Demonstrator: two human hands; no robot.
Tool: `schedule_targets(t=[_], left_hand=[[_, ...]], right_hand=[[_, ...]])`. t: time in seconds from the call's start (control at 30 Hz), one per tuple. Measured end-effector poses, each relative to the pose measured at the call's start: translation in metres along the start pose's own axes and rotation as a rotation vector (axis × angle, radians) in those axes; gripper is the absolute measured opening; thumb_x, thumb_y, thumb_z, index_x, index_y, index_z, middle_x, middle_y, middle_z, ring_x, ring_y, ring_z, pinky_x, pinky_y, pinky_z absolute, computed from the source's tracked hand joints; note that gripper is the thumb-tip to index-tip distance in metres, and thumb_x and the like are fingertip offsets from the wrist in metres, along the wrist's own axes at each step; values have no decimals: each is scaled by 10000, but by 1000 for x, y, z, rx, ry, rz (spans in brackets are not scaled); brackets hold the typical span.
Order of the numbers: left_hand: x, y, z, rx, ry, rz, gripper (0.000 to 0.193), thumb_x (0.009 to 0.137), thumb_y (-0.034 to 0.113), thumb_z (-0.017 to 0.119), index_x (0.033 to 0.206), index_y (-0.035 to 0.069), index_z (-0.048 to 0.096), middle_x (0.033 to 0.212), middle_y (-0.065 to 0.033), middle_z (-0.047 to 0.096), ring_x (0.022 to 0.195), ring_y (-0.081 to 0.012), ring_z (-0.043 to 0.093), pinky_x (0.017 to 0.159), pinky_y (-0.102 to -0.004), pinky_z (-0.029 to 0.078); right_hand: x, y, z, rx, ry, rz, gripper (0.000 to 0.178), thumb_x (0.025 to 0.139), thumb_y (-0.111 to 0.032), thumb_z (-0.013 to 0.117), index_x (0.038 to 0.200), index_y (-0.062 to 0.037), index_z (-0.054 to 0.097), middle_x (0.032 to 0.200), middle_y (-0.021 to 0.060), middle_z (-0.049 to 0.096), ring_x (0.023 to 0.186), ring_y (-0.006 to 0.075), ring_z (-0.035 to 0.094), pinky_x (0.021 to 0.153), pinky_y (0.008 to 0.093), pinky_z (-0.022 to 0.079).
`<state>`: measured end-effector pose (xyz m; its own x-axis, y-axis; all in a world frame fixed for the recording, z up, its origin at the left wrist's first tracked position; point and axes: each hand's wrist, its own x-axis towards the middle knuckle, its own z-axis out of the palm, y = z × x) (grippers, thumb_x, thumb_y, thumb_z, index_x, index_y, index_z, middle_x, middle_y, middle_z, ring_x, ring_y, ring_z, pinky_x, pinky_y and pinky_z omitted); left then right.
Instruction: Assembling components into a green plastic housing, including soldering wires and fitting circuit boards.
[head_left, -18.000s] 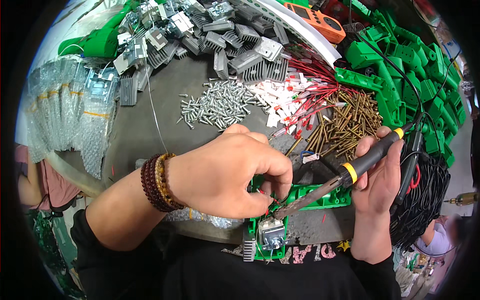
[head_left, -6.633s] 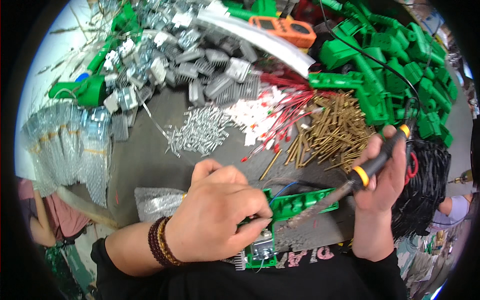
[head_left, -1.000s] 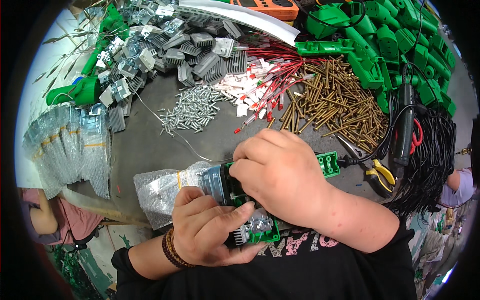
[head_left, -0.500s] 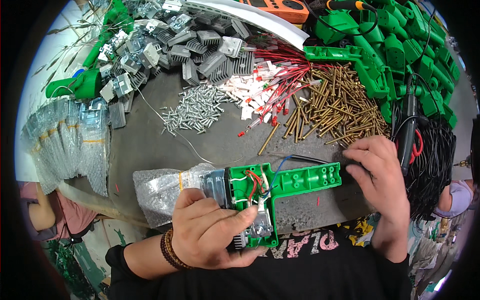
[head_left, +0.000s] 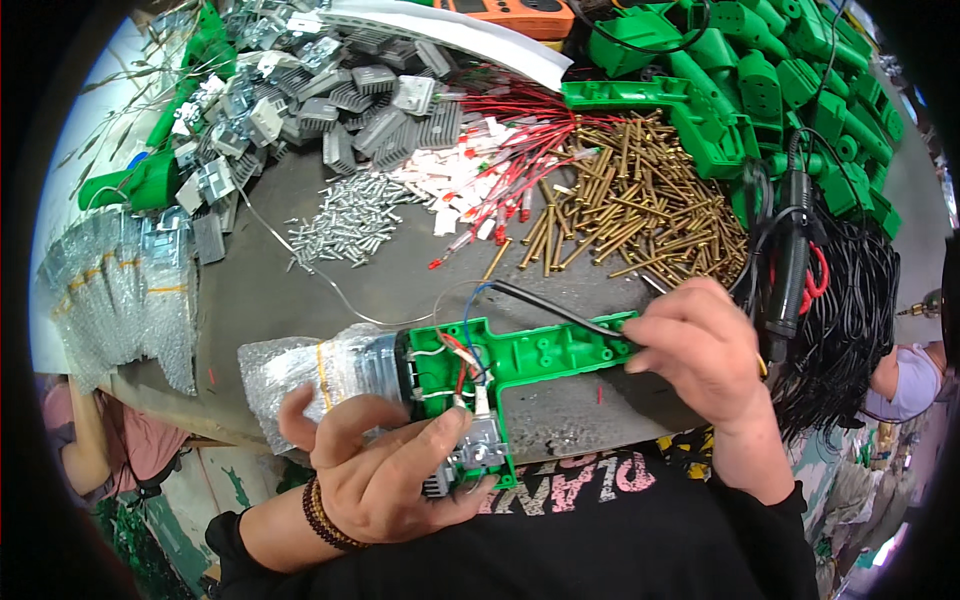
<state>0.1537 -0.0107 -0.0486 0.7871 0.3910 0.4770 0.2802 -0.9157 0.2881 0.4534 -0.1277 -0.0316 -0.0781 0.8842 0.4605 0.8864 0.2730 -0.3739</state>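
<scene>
A green plastic housing half with a long handle lies open side up in front of me. My left hand grips its lower body, the thumb beside a metal-and-clear part with grey fins. Red, white and blue wires run inside the housing. At the handle's end, my right hand pinches a black cable, which slants above the handle with blue and thin brown wires at its tip. Bubble wrap with a yellow band covers the metal end at the left. My left fingers partly hide the finned part.
Silver screws, brass screws, white pieces and red-wired lights lie in piles beyond. Grey heatsinks and green housings stand behind. A black-handled tool and a cable bundle are at right.
My right hand has closed on the black cable and moved slightly left, lifting the cable's wired end away from the housing. The view has shifted, and my left index finger has lifted.
</scene>
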Motion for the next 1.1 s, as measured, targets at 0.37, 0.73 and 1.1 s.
schedule_targets(t=[0.37,0.73,1.1], left_hand=[[15,-8,6,-187,-70,107,618,579,291,817,1166,142,692,1010,35,728,958,-245,599,1130,-685,211],[22,-3,10,-186,-91,98,596,702,337,663,1272,167,696,763,34,456,840,-184,539,1114,-695,207],[18,-3,8,-168,-82,88,643,653,337,693,1266,143,695,756,18,452,813,-197,542,1122,-693,197]], right_hand=[[-10,10,-3,-5,0,33,327,707,37,773,1011,-74,727,878,64,667,774,239,638,720,349,480],[-8,6,1,-97,38,-34,127,760,-44,768,859,-84,699,844,40,664,725,229,623,698,357,468],[-5,-7,-14,-87,-47,85,221,734,-53,783,945,-105,745,1000,65,679,844,247,626,763,377,475]])
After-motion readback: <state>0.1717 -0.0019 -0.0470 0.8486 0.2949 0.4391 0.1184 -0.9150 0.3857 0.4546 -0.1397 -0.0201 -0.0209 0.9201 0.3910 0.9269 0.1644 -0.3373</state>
